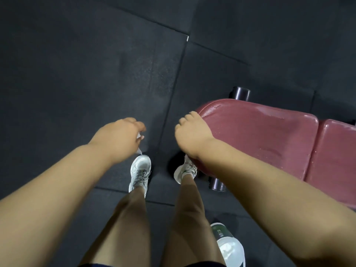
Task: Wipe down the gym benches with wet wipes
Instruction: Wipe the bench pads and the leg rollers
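The person stands on a dark mat floor (pixel 96 74) and looks down at two white shoes (pixel 139 172). The left hand (pixel 119 137) is out in front, over the floor. Its fingers are curled tight around a small white wet wipe (pixel 139 136), and only little bits of it stick out. The right hand (pixel 190 132) is at the round end of the red bench (pixel 260 135). Its fingers bend down over the edge, but I cannot tell if they hold anything. A green and white pack (pixel 227 241) sits by the right leg.
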A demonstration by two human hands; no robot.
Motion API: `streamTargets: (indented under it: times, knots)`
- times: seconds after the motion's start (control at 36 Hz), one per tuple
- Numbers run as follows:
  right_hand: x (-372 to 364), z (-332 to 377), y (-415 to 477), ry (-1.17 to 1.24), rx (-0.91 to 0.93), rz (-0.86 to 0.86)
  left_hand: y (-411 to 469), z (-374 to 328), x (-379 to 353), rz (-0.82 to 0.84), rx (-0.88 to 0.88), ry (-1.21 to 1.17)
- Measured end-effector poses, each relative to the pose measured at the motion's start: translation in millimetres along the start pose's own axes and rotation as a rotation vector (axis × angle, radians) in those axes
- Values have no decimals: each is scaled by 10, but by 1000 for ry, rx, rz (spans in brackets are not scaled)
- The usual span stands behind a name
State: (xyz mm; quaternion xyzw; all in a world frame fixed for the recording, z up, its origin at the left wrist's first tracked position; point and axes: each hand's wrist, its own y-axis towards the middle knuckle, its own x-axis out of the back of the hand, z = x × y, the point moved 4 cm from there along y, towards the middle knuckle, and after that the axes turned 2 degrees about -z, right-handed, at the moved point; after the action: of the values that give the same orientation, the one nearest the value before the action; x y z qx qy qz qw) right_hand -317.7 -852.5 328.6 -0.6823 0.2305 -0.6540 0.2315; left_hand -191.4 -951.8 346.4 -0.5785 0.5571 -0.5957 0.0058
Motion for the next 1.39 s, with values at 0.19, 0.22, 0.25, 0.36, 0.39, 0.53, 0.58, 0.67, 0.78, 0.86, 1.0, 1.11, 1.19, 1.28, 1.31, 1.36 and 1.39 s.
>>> streamTargets:
  times: [0.19, 0.22, 0.25, 0.36, 0.39, 0.53, 0.58, 0.67, 0.78, 0.86, 1.0, 1.11, 1.19, 1.28, 1.31, 1.36, 1.39]
  knots:
    - [-271, 368, -259, -260, 177, 167, -36, 25, -5, 15, -34, 24]
    - [-312, 395, -294, -288, 194, 178, -48, 22, -18, 14, -42, 29]
    - [-350, 423, -330, -314, 211, 189, -59, 7, -35, 18, -51, 38]
    - [-529, 520, -500, -401, 285, 230, -106, -102, -125, 35, -98, 72]
    - [-577, 531, -546, -429, 302, 235, -115, -142, -148, 34, -110, 76]
    - [-796, 569, -744, -501, 319, 237, -156, -416, -280, 35, -182, 116]
    - [-884, 573, -828, -507, 316, 244, -168, -528, -334, 37, -203, 130]
    - [-1005, 552, -952, -496, 298, 226, -184, -672, -411, 26, -226, 158]
    - [-1136, 499, -1101, -359, 250, 37, -226, -870, -541, 10, -248, 197]
    - [-1160, 423, -1278, -203, 180, -313, -281, -1017, -617, 11, -254, 238]
    - [-1432, 116, -1863, 300, -105, -656, -367, -1234, -645, -62, -279, 277]
    - [-1666, -62, -2321, 585, -491, -857, -415, -1459, -737, -157, -339, 281]
    - [-1801, -157, -2540, 850, -875, -947, -441, -1660, -820, -201, -372, 294]
    - [-1894, -172, -2672, 1110, -1250, -1064, -426, -1802, -856, -250, -412, 296]
    - [-1939, -156, -2676, 1143, -1336, -1077, -402, -1828, -863, -255, -422, 308]
    - [-2057, -119, -2640, 1242, -1462, -1112, -335, -1866, -882, -241, -441, 358]
    - [-2114, -101, -2599, 1293, -1507, -1141, -298, -1880, -888, -231, -455, 394]
